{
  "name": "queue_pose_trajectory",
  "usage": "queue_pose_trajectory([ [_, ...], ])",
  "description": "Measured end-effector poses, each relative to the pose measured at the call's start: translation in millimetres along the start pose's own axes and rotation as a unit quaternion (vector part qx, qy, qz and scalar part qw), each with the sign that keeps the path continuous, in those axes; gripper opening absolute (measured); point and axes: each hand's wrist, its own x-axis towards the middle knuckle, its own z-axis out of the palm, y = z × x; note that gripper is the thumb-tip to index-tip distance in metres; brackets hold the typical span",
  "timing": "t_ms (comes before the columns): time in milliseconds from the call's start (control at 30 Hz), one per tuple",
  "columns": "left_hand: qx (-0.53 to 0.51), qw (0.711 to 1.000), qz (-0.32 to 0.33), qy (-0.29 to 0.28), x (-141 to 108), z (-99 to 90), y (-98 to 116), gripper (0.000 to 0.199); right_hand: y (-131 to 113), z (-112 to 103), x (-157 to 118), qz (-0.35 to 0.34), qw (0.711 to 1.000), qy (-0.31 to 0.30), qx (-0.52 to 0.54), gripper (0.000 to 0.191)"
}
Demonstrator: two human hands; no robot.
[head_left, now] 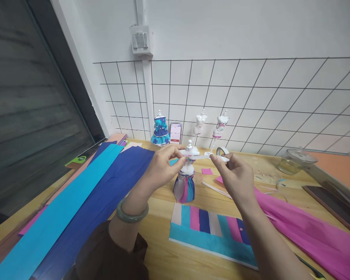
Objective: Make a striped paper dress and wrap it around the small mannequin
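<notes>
Between my two hands a narrow white strip (201, 157) is stretched level, in front of a small white dress form (188, 168). My left hand (167, 163) pinches the strip's left end between thumb and fingers, close beside the form. The strip's other end is pinched by my right hand (236, 173). Whether the strip touches the form I cannot tell. A gathered skirt (184, 188) in pink, blue, teal and pale stripes hangs on the form. On the table in front lies a striped panel (205, 225) with a teal band along its lower edge.
At the back stand a form in a blue ruffled dress (160, 131), a phone (175, 133), two more white forms and a tape roll (222, 151). Blue sheets (113, 175) cover the left. Pink crepe material (303, 225), a dark phone-like slab (335, 206) and a glass jar (294, 160) lie right.
</notes>
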Motion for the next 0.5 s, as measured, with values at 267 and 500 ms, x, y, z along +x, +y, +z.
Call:
queue_pose_trajectory([
  [267, 0.022, 0.999, 0.020, -0.014, -0.6, -1.8, 1.4, 0.010, 3.1, 1.8, 0.1, 0.005, 1.000, 0.001, 0.012, 0.039],
  [500, -0.012, 0.999, 0.016, 0.027, -0.5, 5.8, -0.8, 0.007, 3.6, 1.9, 0.7, 0.020, 0.999, -0.002, 0.033, 0.038],
])
